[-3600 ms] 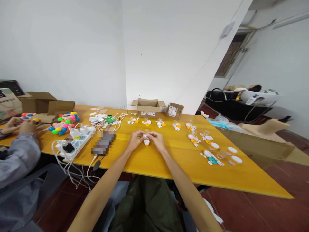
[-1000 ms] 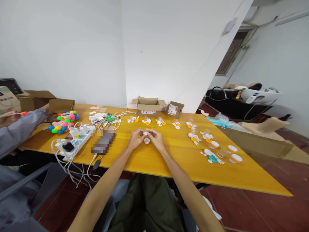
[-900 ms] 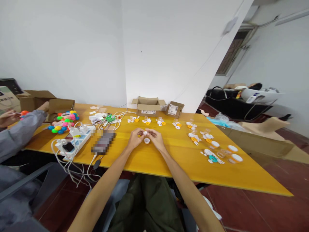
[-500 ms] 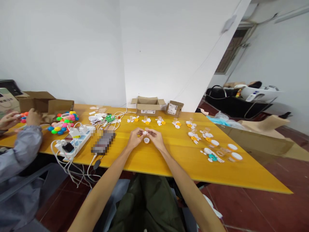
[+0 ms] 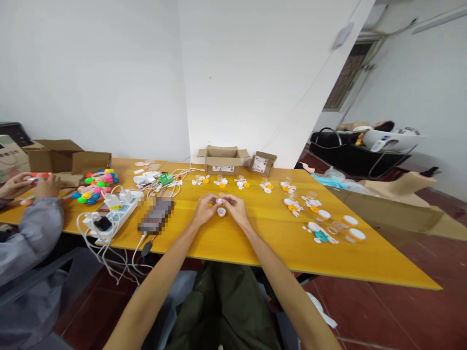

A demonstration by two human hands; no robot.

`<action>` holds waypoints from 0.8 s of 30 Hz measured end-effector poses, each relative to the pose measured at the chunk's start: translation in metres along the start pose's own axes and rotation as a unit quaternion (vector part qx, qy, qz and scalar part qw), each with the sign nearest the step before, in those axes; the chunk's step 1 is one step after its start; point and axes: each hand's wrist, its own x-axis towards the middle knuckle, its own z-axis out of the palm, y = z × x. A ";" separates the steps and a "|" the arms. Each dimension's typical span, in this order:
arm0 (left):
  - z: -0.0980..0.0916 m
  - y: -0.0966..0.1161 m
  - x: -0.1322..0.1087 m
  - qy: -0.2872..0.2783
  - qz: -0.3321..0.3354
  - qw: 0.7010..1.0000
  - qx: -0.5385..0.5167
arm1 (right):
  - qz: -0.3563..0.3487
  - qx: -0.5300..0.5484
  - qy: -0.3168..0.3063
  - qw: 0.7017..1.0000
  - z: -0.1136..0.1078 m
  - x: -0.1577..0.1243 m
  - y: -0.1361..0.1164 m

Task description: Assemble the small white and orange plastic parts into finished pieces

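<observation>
My left hand (image 5: 206, 207) and my right hand (image 5: 234, 206) meet above the middle of the yellow table (image 5: 270, 243). Pinched between the fingertips of both is a small white plastic part with holes (image 5: 219, 201); its exact kind is too small to make out. Just below the fingers, a small round white cup (image 5: 221, 212) stands on the table with its opening up. Neither hand touches the cup as far as I can see.
Clusters of white parts, clear cups and orange rings (image 5: 268, 187) curve along the back and right. A teal ring (image 5: 321, 236) and white-lidded jars (image 5: 356, 235) lie right. Left are a phone (image 5: 156, 216), a power strip (image 5: 122, 214) and a co-worker's hands (image 5: 47, 185). Cardboard boxes (image 5: 223, 160) stand behind.
My hands stay almost in place, still holding the white part over the cup. At the left, the co-worker's hands and sleeve have shifted slightly.
</observation>
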 end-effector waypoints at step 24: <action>-0.001 0.000 0.000 -0.073 -0.113 0.990 -0.040 | 0.008 -0.025 -0.035 0.999 -0.014 0.006 0.009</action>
